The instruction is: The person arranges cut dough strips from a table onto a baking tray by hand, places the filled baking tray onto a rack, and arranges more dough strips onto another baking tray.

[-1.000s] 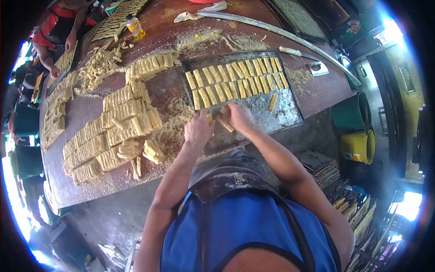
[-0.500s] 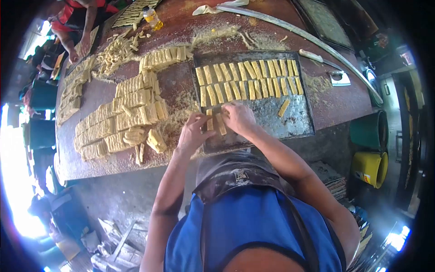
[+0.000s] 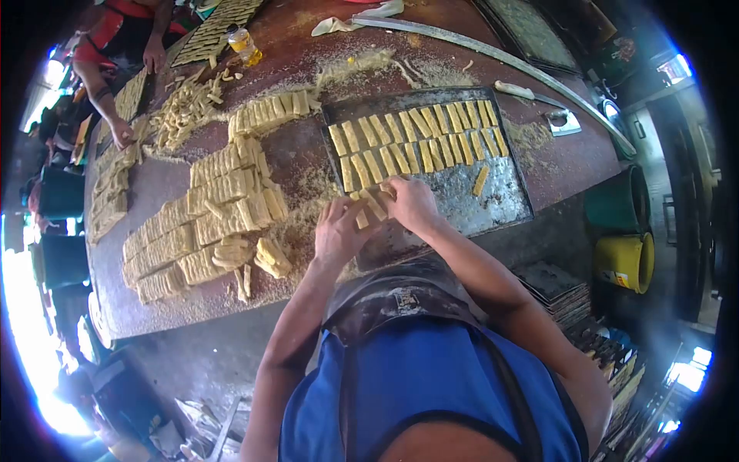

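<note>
Over the near left corner of a dark metal baking tray [image 3: 462,223], my left hand [image 3: 337,233] has its fingers curled round a pale yellow dough stick [image 3: 361,219]. Close beside it, my right hand [image 3: 412,206] pinches another dough stick [image 3: 376,205] at its upper end. Both sticks are partly hidden by my fingers. Two rows of dough sticks [image 3: 409,158] lie side by side across the far half of the tray. One loose stick [image 3: 480,181] rests apart from them on the right of the tray.
Stacked dough sticks [image 3: 223,192] fill the table on the left, with a loose heap [image 3: 185,108] behind. A bottle of yellow liquid [image 3: 245,46], a knife [image 3: 516,91], a scraper [image 3: 564,123] and a long metal strip [image 3: 493,52] lie beyond. A co-worker's hand [image 3: 122,132] is far left.
My hands have come closer together around the two dough sticks, and the sticks now tilt more. The view has turned slightly. The co-worker's arms have moved apart.
</note>
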The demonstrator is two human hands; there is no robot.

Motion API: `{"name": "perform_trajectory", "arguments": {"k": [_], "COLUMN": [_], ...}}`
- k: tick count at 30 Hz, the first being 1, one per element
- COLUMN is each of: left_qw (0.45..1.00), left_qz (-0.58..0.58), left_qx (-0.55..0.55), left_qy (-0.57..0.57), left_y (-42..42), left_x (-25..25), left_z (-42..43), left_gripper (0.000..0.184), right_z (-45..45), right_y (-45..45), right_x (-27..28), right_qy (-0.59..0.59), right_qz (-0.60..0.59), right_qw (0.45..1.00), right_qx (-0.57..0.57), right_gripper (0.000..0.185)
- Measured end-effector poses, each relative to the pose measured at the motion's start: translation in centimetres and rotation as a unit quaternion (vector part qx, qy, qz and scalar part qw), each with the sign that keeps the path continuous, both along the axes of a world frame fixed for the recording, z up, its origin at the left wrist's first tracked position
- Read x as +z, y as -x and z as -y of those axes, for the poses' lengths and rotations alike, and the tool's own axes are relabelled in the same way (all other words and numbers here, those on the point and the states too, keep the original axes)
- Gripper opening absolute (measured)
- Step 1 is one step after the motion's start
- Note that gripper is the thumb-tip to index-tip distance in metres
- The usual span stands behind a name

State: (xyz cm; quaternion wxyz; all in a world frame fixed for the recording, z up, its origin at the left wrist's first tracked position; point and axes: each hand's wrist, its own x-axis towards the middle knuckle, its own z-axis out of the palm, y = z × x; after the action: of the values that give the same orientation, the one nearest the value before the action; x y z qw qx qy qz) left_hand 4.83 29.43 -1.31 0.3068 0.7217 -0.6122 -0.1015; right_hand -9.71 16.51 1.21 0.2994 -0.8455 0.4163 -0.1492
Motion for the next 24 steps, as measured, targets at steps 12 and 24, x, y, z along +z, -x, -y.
{"name": "perform_trajectory", "arguments": {"k": [12, 24], "left_qw": [0.997, 0.996], "left_qz": [0.049, 0.073], "left_qx": [-0.067, 0.002], "left_qy": [-0.002, -0.046], "left_y": [-0.2, 4.3], "left_x": [-1.3, 0.9], "left_z": [1.5, 2.3], "left_gripper": [0.037, 0.047], "right_z": [4.3, 3.2], "right_y": [6.3, 6.2], "right_x": [-0.4, -1.6], "right_qy": [-0.002, -0.034], "right_qz": [-0.026, -0.074], "right_qw": [0.988, 0.995], "right_qx": [-0.154, 0.062], "right_gripper": [0.033, 0.031]}}
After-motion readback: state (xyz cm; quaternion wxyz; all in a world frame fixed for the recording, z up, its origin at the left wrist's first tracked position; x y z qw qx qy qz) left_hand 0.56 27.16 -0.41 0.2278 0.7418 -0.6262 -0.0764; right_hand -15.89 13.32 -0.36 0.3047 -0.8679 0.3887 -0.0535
